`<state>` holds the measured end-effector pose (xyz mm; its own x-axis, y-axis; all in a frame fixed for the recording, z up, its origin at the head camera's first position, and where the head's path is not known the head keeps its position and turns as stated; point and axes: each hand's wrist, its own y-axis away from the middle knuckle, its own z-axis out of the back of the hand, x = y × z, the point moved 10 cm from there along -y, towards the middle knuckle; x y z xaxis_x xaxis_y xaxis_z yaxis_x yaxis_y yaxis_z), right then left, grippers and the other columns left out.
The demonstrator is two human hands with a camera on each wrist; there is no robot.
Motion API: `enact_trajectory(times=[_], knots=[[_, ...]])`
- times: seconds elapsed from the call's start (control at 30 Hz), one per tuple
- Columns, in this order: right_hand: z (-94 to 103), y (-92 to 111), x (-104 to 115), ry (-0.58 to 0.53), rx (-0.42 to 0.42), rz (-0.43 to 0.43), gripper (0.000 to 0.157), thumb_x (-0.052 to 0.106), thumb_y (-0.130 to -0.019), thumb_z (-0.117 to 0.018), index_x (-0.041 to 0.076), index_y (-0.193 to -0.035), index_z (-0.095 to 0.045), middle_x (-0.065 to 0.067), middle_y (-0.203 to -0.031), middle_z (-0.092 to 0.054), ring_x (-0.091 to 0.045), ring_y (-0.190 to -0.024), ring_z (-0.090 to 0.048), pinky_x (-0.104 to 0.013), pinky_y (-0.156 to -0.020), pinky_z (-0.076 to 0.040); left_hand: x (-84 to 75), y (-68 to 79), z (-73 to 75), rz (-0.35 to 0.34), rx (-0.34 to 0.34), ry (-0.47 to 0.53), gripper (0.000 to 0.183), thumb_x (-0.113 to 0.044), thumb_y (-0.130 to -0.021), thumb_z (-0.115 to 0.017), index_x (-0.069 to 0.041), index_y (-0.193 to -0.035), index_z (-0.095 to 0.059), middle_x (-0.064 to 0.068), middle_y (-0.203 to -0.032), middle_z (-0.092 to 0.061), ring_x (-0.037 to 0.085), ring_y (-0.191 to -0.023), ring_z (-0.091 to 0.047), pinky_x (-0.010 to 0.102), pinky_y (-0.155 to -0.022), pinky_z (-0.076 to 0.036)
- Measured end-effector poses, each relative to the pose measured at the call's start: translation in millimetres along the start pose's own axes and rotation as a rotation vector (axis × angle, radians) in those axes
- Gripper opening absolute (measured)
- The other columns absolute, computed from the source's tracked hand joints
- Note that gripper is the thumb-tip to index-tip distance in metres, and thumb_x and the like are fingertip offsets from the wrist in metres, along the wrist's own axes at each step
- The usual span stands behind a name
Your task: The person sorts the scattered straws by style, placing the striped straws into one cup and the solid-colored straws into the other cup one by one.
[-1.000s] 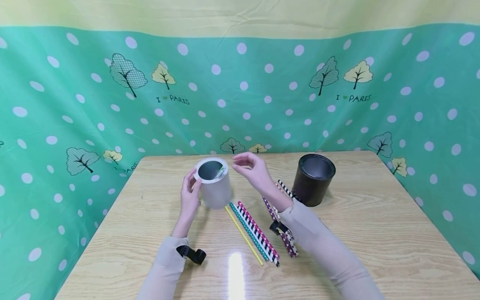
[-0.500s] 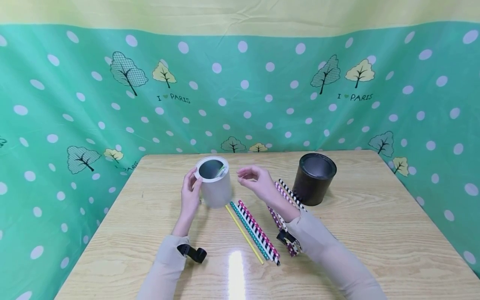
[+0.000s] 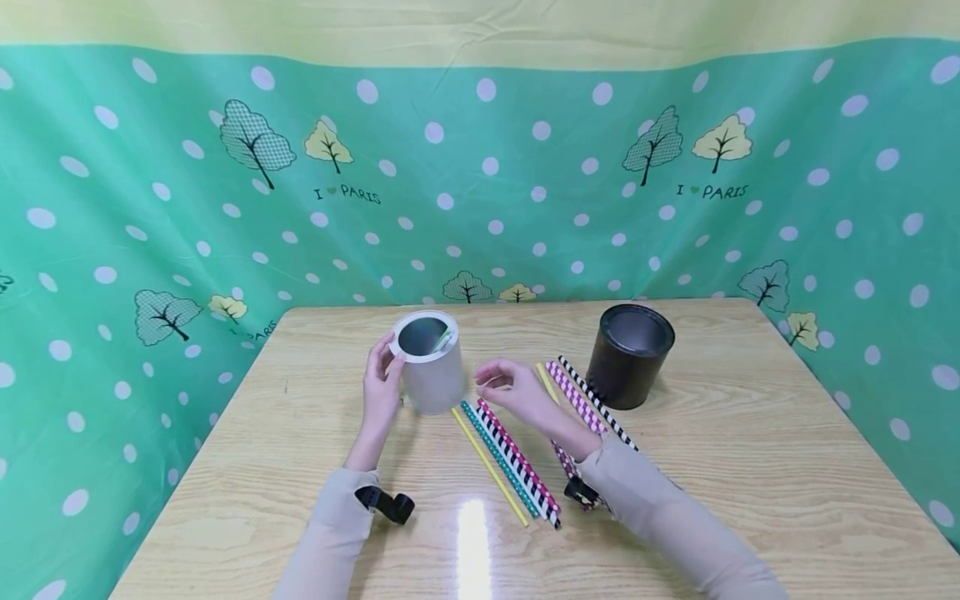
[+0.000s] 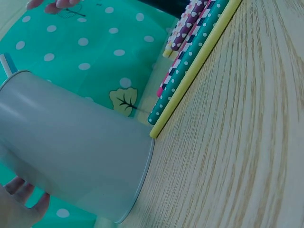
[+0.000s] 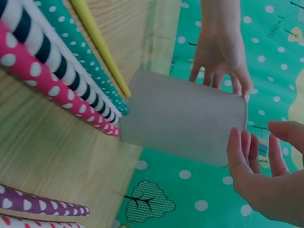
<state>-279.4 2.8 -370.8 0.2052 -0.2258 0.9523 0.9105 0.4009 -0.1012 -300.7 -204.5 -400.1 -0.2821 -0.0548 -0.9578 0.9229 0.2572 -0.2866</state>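
Observation:
My left hand (image 3: 381,387) holds the white can (image 3: 435,385) at its left side, thumb near the rim. The can stands upright; a green-and-white straw end (image 3: 444,341) shows inside it. To its right, my right hand (image 3: 517,390) hovers above the table with fingers loosely bent and nothing between them. Below lie paper straws side by side: a yellow straw (image 3: 489,467), a teal dotted straw (image 3: 499,458), a black-and-white striped one and a pink dotted straw (image 4: 159,90). In the right wrist view, the right fingers are apart from the can.
A black can (image 3: 626,375) stands upright at the right. Beside it lie more straws, including a pink-checked straw (image 3: 577,397) and a purple heart-patterned straw (image 5: 42,202), partly hidden by my right forearm. A green dotted curtain (image 3: 480,183) hangs behind the wooden table (image 3: 262,467).
My right hand has moved down and slightly right, from beside the white can's rim to near the straw ends. The left hand and white can have stayed in place.

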Motion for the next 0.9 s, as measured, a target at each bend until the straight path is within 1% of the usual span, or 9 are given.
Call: enact_trajectory(times=[0.1, 0.2, 0.3, 0.53, 0.67, 0.9], knots=[[-4.4, 1.5, -5.4, 0.004, 0.025, -0.013, 0.025, 0.0, -0.079, -0.059, -0.005, -0.103, -0.056, -0.018, -0.099, -0.059, -0.027, -0.09, -0.057, -0.027, -0.075, -0.049, -10.8, 3.8, -2.2, 0.003, 0.005, 0.001, 0.04, -0.006, -0.091, -0.046, -0.001, -0.129, -0.036, 0.021, -0.125, -0.045, 0.025, -0.114, -0.04, 0.029, -0.09, -0.034], [-8.9, 2.4, -10.7, 0.024, 0.049, -0.02, 0.025, 0.0, -0.08, -0.059, -0.006, -0.104, -0.056, -0.018, -0.099, -0.059, -0.027, -0.09, -0.057, -0.027, -0.075, -0.049, -20.5, 7.2, -4.6, 0.003, 0.005, -0.005, 0.04, -0.004, -0.091, -0.045, 0.002, -0.129, -0.035, 0.024, -0.125, -0.044, 0.027, -0.114, -0.04, 0.03, -0.091, -0.034], [-12.9, 3.4, -16.7, 0.06, 0.064, -0.019, 0.023, 0.0, -0.08, -0.059, -0.005, -0.103, -0.056, -0.016, -0.098, -0.059, -0.026, -0.089, -0.057, -0.026, -0.074, -0.049, -21.2, 7.5, -4.8, 0.003, 0.006, 0.007, 0.039, -0.003, -0.091, -0.045, 0.002, -0.128, -0.036, 0.023, -0.125, -0.044, 0.026, -0.114, -0.04, 0.032, -0.092, -0.033], [-21.7, 7.9, -30.2, 0.093, 0.124, -0.049, 0.025, 0.003, -0.08, -0.059, -0.002, -0.105, -0.057, -0.017, -0.102, -0.058, -0.024, -0.09, -0.056, -0.027, -0.073, -0.049, -20.5, 7.5, -4.5, 0.008, 0.002, 0.006, 0.039, -0.003, -0.091, -0.045, 0.002, -0.128, -0.036, 0.023, -0.126, -0.044, 0.026, -0.115, -0.039, 0.036, -0.095, -0.032], [-25.5, 8.6, -34.3, 0.118, 0.153, -0.051, 0.025, 0.003, -0.08, -0.058, 0.0, -0.105, -0.057, -0.017, -0.103, -0.058, -0.023, -0.089, -0.055, -0.026, -0.072, -0.049, -20.6, 7.5, -4.6, 0.011, 0.001, 0.005, 0.04, -0.004, -0.091, -0.045, 0.002, -0.129, -0.036, 0.022, -0.126, -0.044, 0.025, -0.114, -0.039, 0.035, -0.094, -0.032], [-31.8, 9.2, -39.2, 0.147, 0.201, -0.039, 0.027, 0.001, -0.079, -0.06, -0.004, -0.105, -0.057, -0.02, -0.099, -0.058, -0.022, -0.086, -0.056, -0.025, -0.071, -0.049, -22.3, 8.0, -4.7, 0.008, 0.002, 0.01, 0.04, -0.005, -0.091, -0.046, 0.002, -0.129, -0.036, 0.022, -0.126, -0.044, 0.024, -0.114, -0.039, 0.033, -0.093, -0.032]])
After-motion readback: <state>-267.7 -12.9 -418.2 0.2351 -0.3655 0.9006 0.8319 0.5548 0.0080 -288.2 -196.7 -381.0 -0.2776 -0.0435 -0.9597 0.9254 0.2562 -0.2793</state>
